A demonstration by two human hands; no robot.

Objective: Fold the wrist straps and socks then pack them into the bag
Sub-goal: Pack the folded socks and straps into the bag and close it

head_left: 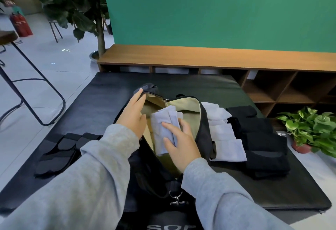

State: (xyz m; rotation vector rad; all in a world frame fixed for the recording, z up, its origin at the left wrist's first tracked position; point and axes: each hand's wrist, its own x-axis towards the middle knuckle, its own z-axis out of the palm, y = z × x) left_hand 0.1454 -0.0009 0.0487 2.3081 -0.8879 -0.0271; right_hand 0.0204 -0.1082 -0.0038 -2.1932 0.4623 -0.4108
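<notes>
A black bag [204, 131] with a tan lining lies unzipped in the middle of the black mat [227, 87]. My left hand [133, 115] holds its left rim, pulling the mouth wide. My right hand [181, 144] grips a folded light-grey sock bundle [161, 122] over the bag's opening. To the right of the bag lie more folded light-grey socks [227, 144], and beyond them folded black socks [263, 144]. Black wrist straps [60, 149] lie on the mat to the left.
A potted green plant [312, 129] stands on the floor at the mat's right edge. A wooden bench with shelf compartments [218, 56] runs behind the mat. A metal stool frame [32, 87] stands at the left. The bag's metal clip [177, 198] hangs at the front.
</notes>
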